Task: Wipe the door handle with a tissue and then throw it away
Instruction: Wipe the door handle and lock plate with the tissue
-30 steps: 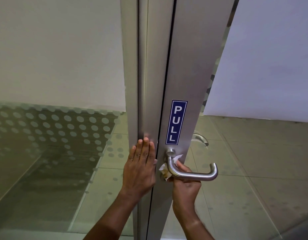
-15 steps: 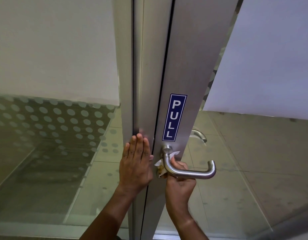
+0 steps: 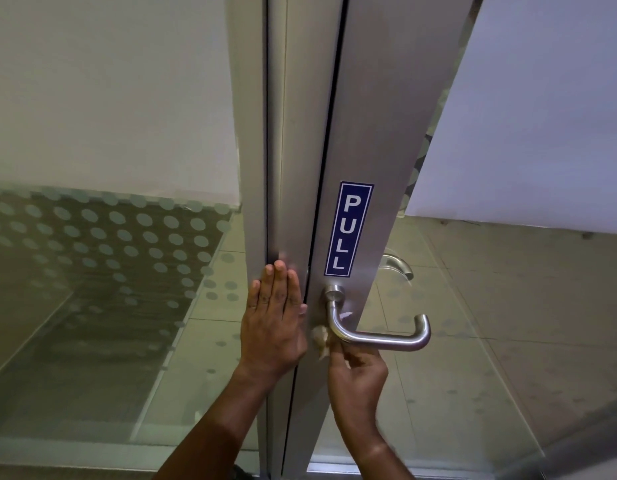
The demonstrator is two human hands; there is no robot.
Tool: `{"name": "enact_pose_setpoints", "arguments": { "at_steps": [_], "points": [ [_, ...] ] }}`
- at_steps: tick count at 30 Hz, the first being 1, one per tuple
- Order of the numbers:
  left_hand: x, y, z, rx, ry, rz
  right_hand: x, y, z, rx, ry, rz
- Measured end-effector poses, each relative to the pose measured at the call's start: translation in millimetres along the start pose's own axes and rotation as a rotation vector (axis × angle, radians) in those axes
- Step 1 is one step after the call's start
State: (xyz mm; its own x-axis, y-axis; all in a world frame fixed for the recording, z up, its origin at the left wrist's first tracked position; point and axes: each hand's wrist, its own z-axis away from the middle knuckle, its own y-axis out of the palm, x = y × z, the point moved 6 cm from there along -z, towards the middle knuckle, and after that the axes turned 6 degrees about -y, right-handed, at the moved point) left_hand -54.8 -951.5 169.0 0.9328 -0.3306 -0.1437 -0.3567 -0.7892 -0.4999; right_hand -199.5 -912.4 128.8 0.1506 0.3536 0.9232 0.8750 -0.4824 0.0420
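Scene: metal-framed glass door seen from above and close, person's two bare forearms reaching in from the bottom edge.
Door frame (image 3: 376, 140): brushed silver upright, dark vertical seam down its left side.
PULL sign (image 3: 348, 229): blue vertical sticker with white letters, stuck on the frame just above the handle base.
Door handle (image 3: 380, 336): brushed steel lever, round base on the frame, curved down then ran right, tip bent back toward the door.
Second handle (image 3: 399, 264): on the far side, seen through the glass, up and right of the near one.
Left hand (image 3: 274, 323): flat and fully open, fingers together and pointing up, palm pressed on the frame left of the seam; held nothing.
Right hand (image 3: 359, 368): below the lever's bend, fingers curled and pinched on the tissue; blurred, so the exact grip could not be told.
Tissue (image 3: 321, 337): small crumpled white wad, blurred, against the frame just left of the lever's bend, touching the underside of the handle near its curve.
Glass panel (image 3: 102, 258): left of the frame, frosted dot pattern across its middle.
Floor (image 3: 508, 341): pale tiles visible through the glass at right.
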Motion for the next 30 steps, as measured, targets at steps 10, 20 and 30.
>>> {"name": "enact_pose_setpoints", "arguments": {
  "at_steps": [10,20,30],
  "points": [
    [0,-2,-1,0.013,0.005,0.015,2,-3,14,0.086,0.151,-0.043],
    [-1,-6,-3,0.028,0.008,0.023,6,-10,14,0.008,0.131,-0.027],
    [1,-3,-1,0.014,0.014,0.01,-8,2,0,-0.227,0.303,-0.306]
  ]
}}
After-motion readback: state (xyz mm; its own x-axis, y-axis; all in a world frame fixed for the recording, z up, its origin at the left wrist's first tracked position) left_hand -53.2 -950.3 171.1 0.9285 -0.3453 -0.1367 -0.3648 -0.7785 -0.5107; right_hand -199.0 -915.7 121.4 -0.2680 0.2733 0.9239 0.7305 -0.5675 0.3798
